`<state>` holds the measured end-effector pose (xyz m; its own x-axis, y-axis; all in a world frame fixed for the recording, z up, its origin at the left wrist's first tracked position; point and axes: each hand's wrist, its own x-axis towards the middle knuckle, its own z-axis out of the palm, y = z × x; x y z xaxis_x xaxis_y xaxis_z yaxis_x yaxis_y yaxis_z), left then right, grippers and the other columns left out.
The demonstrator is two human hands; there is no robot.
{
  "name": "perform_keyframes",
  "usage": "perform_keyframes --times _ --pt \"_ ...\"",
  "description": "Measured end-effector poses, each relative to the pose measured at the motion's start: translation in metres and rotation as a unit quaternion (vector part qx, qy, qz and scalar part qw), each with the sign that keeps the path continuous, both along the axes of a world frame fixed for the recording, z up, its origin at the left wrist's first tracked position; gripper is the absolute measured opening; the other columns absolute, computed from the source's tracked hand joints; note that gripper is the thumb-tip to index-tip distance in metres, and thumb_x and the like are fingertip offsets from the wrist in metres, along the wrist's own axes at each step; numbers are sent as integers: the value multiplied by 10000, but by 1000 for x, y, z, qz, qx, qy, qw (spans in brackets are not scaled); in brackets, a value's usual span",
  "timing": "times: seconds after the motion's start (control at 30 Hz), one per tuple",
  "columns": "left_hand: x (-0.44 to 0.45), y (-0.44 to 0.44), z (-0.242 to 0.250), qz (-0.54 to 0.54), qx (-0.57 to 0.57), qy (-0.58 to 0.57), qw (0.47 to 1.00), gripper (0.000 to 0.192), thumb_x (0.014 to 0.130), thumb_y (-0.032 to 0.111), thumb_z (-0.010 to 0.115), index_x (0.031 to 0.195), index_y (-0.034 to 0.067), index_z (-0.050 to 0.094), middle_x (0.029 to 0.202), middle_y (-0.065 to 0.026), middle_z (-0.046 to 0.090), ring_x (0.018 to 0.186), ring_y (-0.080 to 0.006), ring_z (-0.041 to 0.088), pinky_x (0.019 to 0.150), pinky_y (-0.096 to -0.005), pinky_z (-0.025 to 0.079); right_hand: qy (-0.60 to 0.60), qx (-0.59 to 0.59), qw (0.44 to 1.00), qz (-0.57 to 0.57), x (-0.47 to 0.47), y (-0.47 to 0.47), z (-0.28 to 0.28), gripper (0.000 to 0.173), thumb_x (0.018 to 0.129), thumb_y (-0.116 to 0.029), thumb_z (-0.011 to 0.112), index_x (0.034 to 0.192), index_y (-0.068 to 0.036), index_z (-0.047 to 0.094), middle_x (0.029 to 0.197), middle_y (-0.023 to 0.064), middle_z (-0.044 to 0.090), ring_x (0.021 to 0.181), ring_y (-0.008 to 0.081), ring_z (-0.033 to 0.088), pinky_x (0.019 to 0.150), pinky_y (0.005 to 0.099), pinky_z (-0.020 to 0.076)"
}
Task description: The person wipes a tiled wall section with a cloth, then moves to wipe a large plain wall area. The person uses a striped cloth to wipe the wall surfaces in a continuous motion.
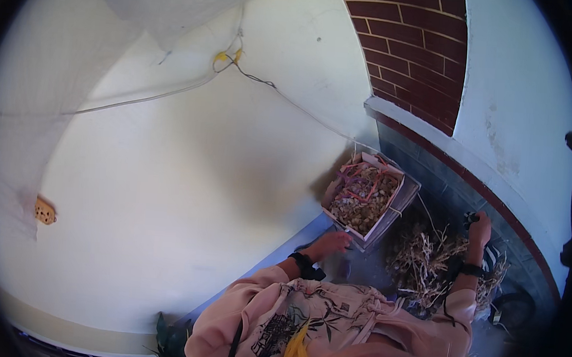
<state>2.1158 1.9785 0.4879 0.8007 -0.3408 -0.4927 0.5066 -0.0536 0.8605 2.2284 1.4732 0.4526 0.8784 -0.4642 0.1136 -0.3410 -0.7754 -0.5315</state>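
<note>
My left hand (333, 244) is at the near lower corner of an open cardboard box (385, 216), its fingers loosely bent. Whether it touches the box is unclear. Filling the box are small pale brown pieces that look like garlic (363, 216), with red and purple plastic strips (376, 182) on top. Farther right, my right hand (480, 229) is closed around a small dark object (471, 220), too blurred to name. Below and left of that hand lies a heap of dried stalks (429, 268).
Grey tiling (417, 155) with a dark red border stands beyond the right hand. A white wall (190, 196) rises on the left, with a cord (310, 113) strung along it. A dark round object (515, 311) sits at the lower right. Green leaves (170, 337) show at the bottom.
</note>
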Motion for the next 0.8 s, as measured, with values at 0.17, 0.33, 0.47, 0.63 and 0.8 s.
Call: perform_keyframes --times 0.17,0.33,0.47,0.63,0.8 --pt "-19 3 42 85 -20 -46 995 337 940 232 530 1227 56 520 1112 -57 579 1051 -177 559 923 -336 461 -176 218 949 143 -3 118 66 286 653 51 573 920 -47 603 879 158 632 890 327 617 786 349 465" --pt "-46 31 68 200 -130 -86 967 428 960 383 485 1309 137 456 1265 -96 481 1130 -250 502 968 -457 411 -138 725 591 324 -49 286 159 365 672 137 500 953 -71 601 923 46 611 887 174 596 780 274 488" --pt "-90 78 86 251 -449 4 857 553 958 547 351 1364 177 417 1343 -107 444 1176 -318 454 982 -570 365 34 822 417 386 -92 424 188 387 702 146 496 1010 -74 576 950 83 618 872 212 621 750 320 524" --pt "-156 164 102 304 -510 -167 787 566 980 462 328 1376 61 382 1381 -170 439 1265 -324 432 1069 -495 330 21 538 658 526 -132 537 174 315 687 129 544 942 -54 578 847 26 591 791 143 571 707 268 475" --pt "-203 212 115 535 -348 -229 735 311 965 198 439 1250 73 444 1271 -136 527 1162 -270 537 1006 -428 432 -128 327 704 617 -159 604 169 263 674 69 577 916 -32 569 803 69 598 777 176 575 724 291 463"
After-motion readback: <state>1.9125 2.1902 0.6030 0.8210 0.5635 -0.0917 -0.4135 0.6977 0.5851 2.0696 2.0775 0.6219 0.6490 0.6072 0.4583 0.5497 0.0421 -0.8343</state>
